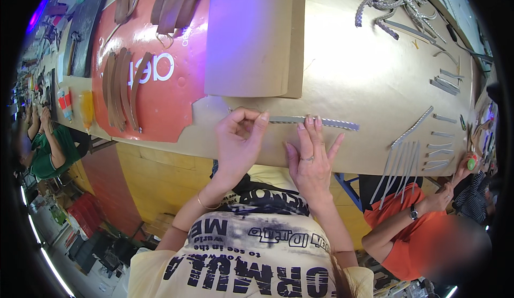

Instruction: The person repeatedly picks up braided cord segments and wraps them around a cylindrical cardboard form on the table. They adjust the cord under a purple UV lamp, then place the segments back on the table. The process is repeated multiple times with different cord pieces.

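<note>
A narrow grey strap with pale stitching or lacing along its edges lies crosswise on the table in front of me. My left hand pinches its left end between thumb and fingertips, and that end is partly covered. Two fingertips of my right hand press on the strap around its middle. The other fingers there are spread, and the hand grips nothing. Just beyond the strap stands a large tan board or curved sheet.
On the left, brown leather strips lie on a red sheet, beside an orange-yellow bottle. Braided cords are heaped at the far right; several short grey strips lie nearer. People in orange and green sit at either side.
</note>
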Demonstrator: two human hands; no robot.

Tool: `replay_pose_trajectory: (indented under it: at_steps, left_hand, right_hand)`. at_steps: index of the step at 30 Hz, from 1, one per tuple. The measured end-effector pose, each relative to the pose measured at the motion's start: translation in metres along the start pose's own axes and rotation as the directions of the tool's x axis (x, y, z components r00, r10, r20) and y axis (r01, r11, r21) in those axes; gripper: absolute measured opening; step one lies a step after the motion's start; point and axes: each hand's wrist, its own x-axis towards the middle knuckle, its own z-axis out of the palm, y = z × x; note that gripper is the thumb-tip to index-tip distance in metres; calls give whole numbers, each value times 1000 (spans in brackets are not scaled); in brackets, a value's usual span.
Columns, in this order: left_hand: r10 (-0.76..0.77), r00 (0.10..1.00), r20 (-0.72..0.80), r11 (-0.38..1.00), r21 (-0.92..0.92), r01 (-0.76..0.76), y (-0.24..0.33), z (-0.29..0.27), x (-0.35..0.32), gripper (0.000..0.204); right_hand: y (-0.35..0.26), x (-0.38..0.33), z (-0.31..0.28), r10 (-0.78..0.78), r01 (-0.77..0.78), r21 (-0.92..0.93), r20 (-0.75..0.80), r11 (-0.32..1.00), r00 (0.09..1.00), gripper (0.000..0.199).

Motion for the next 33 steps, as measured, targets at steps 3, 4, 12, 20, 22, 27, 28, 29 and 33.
replay_pose_trajectory:
  at_steps: [3,4,12,20,22,27,28,29,33]
  left_hand:
    - [40,998,-37,984,175,-33,-4,-3,-1,17]
    - [104,994,-34,969,230,-94,-5,-4,-1,16]
    - [325,946,-8,850,441,-289,-3,-7,-2,12]
    - [286,958,-28,858,453,-243,-3,-6,-3,13]
    - [306,952,-18,846,464,-264,-4,-7,-3,13]
    - [384,923,3,784,528,-327,-7,-7,-2,14]
    - [386,922,5,781,529,-331,-8,-7,-2,14]
    - [392,920,5,778,532,-334,-8,-7,-1,14]
    - [402,916,10,773,533,-345,-10,-7,-1,14]
  right_hand:
    - [-2,2,0,20,-19,-37,11,999,1000,61]
    - [-3,2,-1,25,-25,-42,13,999,1000,61]
    - [-8,7,-6,46,-28,-154,110,988,993,53]
    - [-13,9,-8,71,-46,-183,131,982,989,52]
    - [-14,10,-9,77,-50,-194,136,980,988,52]
    - [-19,11,-9,98,-62,-233,146,970,984,53]
    - [-20,12,-9,99,-62,-240,144,969,985,53]
    - [-20,12,-9,102,-63,-249,147,966,984,53]
    - [-21,11,-10,113,-62,-284,169,957,979,54]
